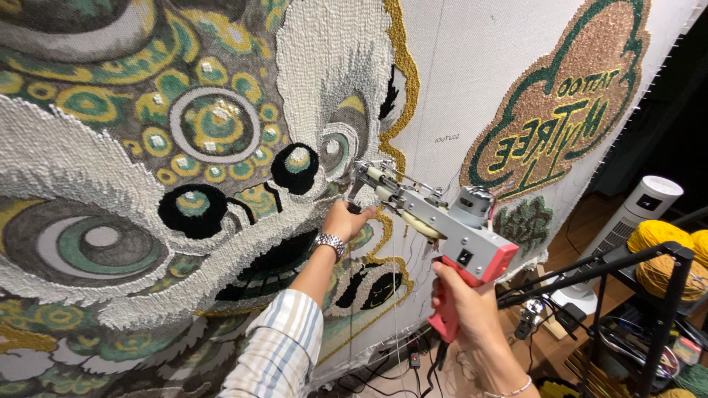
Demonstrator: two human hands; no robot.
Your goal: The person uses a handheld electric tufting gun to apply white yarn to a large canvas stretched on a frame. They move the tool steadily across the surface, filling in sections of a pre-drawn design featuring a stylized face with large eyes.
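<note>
On the upright stretched backing cloth (472,88), a large tufted lion-head rug in white, green, gold and black yarn (169,169) is filling most of the frame's left and centre. The cloth is standing vertical and taut, likely so a needle can punch through it square. To the right on the same cloth, a smaller oval tufted piece in brown with a green border (564,96) is sitting well apart from the lion, with bare white cloth between them. That bare strip is the open room; the cloth's right edge is running diagonally down toward the dark corner.

A grey metal tufting gun with a red pistol grip (450,228) is being held nose-first against the cloth, at the lion's right margin beside the gold outline. The right hand (461,302) is wrapping tight around the red grip from below, fingers closed on it, probably carrying the weight. The left hand (345,221), with a metal wristwatch (330,243) and a striped shirt sleeve (276,346) behind it, is closing around the gun's front handle close to the cloth, likely steering the tip and keeping it pressed in.

A black metal rack arm (597,269) is cutting in at lower right, just beside the gun's grip, so clearance that way is tight. Mustard yarn cones (664,254) are sitting on that rack, and a white tower fan (627,221) is standing behind. A thin yarn strand (394,295) is hanging down from the gun.
</note>
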